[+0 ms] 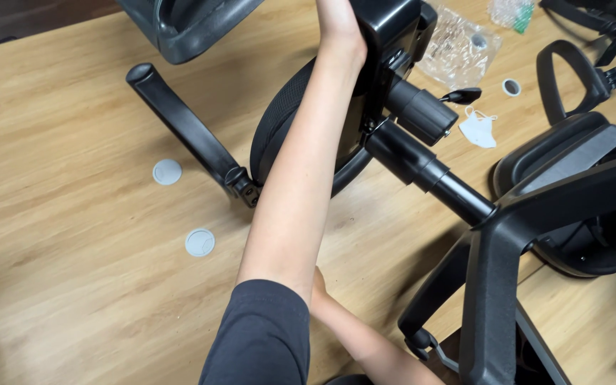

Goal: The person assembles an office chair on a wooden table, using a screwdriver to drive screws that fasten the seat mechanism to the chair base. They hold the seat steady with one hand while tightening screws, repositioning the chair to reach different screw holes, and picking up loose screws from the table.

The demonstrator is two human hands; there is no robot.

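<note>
Tech A: Fingers of left hand: cut off by top frame edge, so grip state can't be determined. Palm and wrist lie flat against black seat-mechanism housing, arm stretched up from dark sleeve.

Tech B: Right hand?

Tech A: Right hand mostly hidden behind left forearm, low centre. Only a bit of it and the forearm show; fingers not visible, so can't tell if clenched or loose, or what it touches.

Tech B: Position of chair assy?

Tech A: Office chair lies tipped on wooden surface. Round mesh seat pad stands on edge, centre, behind left arm. Gas-lift cylinder runs diagonally from housing down-right into base hub; black star-base legs fill lower right. Adjust. knob sits just above cylinder, small lever beside it.

Tech B: Loose parts?

Tech A: Black armrest bar lies left of seat pad, lower end touching it. Two grey round caps on surface, left, apart from each other. Clear plastic bag upper right, white face mask below it, small grey ring near. More black chair parts far right.
</note>
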